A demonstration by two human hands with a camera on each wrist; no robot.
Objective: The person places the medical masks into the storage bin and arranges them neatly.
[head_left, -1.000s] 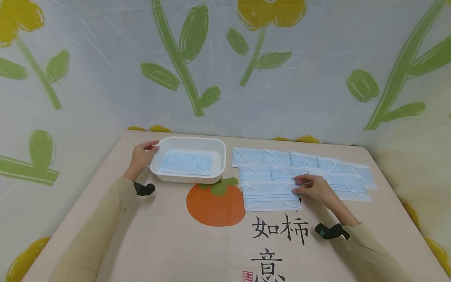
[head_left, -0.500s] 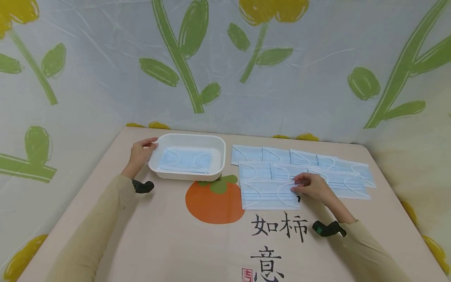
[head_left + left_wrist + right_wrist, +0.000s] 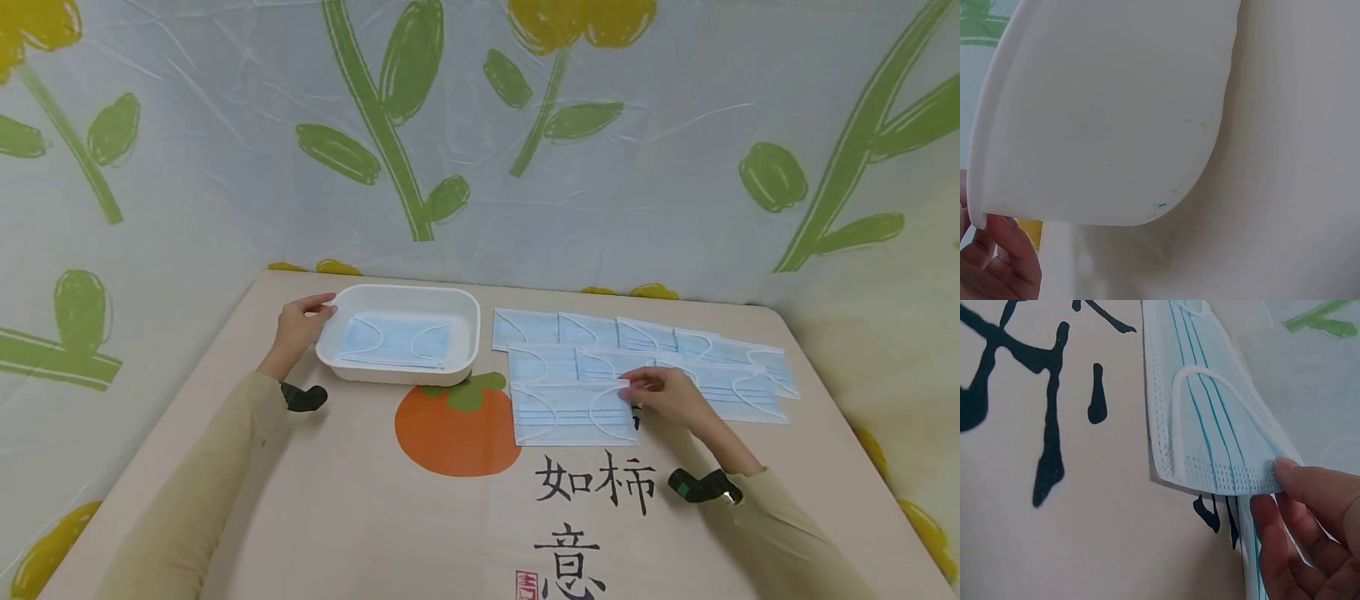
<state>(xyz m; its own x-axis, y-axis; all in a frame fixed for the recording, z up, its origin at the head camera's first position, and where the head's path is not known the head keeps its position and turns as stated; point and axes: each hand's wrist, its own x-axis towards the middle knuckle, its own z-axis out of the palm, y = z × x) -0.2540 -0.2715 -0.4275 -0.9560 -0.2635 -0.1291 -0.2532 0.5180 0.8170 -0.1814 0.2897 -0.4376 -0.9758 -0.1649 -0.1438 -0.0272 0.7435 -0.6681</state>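
At the left, my left hand [image 3: 298,330] pinches the rim of a white plastic tray [image 3: 471,350]; the left wrist view shows the fingers [image 3: 1019,247] at the tray's wall [image 3: 1104,125]. One light blue face mask [image 3: 393,342] with white ear loops lies flat inside the tray. On the right, my right hand [image 3: 669,398] pinches the right edge of the nearest mask [image 3: 573,415]. In the right wrist view the thumb [image 3: 1310,478] presses on the corner of this mask [image 3: 1200,425], and the fingers are under it. That edge is lifted a little off the table.
Several more blue masks [image 3: 592,327] lie overlapping in rows behind and right of the gripped one. The table mat [image 3: 375,533] carries a printed orange persimmon [image 3: 457,433] and black characters [image 3: 566,558]. A flower-printed curtain [image 3: 600,217] hangs behind the table's back edge.
My right fingers have shifted slightly up at the mask's right edge and now pinch nearer its upper corner. The left hand and tray stay in place; the head view has tilted slightly.
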